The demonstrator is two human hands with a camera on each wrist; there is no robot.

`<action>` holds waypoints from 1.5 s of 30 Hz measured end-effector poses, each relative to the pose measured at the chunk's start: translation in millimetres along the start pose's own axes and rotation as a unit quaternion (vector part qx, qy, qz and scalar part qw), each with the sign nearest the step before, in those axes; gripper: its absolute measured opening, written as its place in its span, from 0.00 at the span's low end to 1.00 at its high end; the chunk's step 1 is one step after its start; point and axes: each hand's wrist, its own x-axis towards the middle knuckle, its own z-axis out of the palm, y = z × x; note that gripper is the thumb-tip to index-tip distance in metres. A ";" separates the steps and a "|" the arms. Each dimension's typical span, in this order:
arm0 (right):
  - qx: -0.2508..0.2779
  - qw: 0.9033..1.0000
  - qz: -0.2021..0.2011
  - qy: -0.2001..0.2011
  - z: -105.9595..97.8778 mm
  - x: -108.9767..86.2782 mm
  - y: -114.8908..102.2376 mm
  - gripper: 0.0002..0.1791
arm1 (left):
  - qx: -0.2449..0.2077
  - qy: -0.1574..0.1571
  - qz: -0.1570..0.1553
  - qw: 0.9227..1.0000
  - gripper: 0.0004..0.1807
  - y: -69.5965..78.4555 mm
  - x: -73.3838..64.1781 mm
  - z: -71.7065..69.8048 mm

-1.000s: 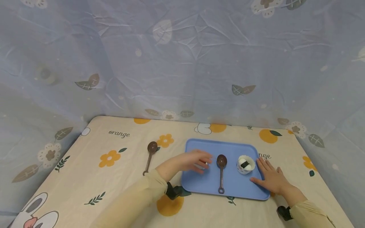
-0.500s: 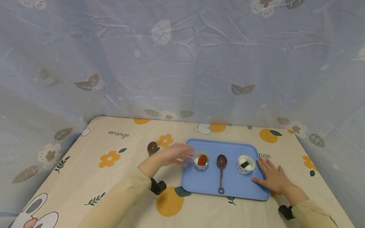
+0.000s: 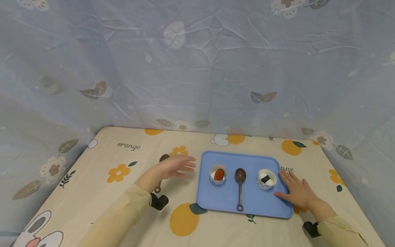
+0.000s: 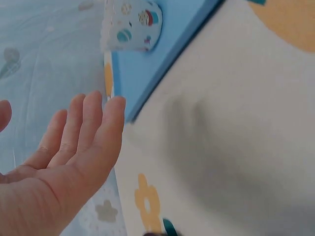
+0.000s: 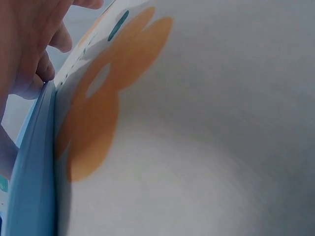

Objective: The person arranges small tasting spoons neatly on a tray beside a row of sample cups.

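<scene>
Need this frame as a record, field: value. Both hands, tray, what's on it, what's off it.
left hand: holding nothing, above the tablecloth, left of the tray
right hand: touching tray's right rim
tray: blue, flat on tablecloth
on tray, left to right: left cup with red-topped piece; brown spoon; right cup with black-banded white piece
off tray: second spoon, partly hidden by left hand

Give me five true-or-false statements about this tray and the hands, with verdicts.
1. The right hand touches the blue tray. True.
2. The left hand hangs over the tray. False: it hovers left of the tray, holding nothing.
3. The tray's spoon lies between the left cup and the right cup. True.
4. Both spoons lie on the tray. False: the other spoon is on the tablecloth.
5. The red piece sits in the right cup. False: it sits in the left cup.
</scene>
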 end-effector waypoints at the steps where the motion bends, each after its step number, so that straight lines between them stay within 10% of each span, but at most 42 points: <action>1: -0.003 1.000 -0.001 0.003 0.0 0.4 0.1 0.53 | -0.003 0.004 -0.001 1.000 0.28 -0.7 -1.2 -2.7; 25: 0.023 1.000 -0.006 -0.003 -2.4 -1.3 6.4 0.51 | 0.024 0.094 -0.039 0.994 0.29 -31.5 -25.7 -72.2; 45: 0.022 1.000 -0.008 -0.005 -4.5 -1.8 4.2 0.51 | 0.073 0.140 -0.076 0.985 0.25 -52.3 -28.5 -81.2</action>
